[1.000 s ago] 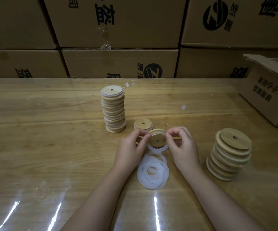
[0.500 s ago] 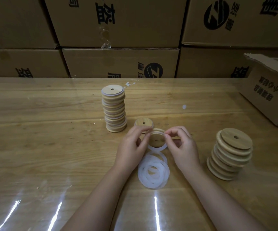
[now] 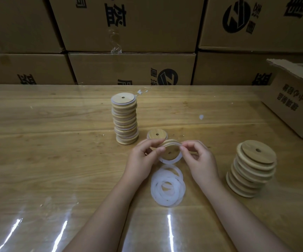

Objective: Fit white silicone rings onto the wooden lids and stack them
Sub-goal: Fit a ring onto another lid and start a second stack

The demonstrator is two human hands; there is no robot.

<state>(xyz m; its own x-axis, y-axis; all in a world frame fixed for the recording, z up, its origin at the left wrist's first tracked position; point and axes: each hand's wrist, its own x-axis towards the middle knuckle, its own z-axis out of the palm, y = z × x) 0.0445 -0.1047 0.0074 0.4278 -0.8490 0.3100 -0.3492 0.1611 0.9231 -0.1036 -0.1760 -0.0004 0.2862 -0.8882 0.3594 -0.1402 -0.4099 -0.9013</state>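
Note:
My left hand (image 3: pixel 143 159) and my right hand (image 3: pixel 199 160) both hold one wooden lid (image 3: pixel 170 152) tilted above the table, with a white silicone ring (image 3: pixel 169 160) around its lower edge. Fingertips of both hands pinch the ring at the lid's top rim. A pile of loose white rings (image 3: pixel 168 186) lies just below the hands. A tall stack of ringed lids (image 3: pixel 125 120) stands at the left. One single ringed lid (image 3: pixel 157 135) lies behind my hands. A leaning stack of bare wooden lids (image 3: pixel 252 168) stands at the right.
Cardboard boxes (image 3: pixel 129 68) form a wall along the table's far edge. An open cardboard box (image 3: pixel 296 99) sits at the right. The wooden table (image 3: pixel 47 142) has a glossy transparent cover with glare streaks near me.
My fingers have worked along the lid's rim, and the ring now sits further around the lid. The lid has tipped slightly. The stacks and loose rings have not moved.

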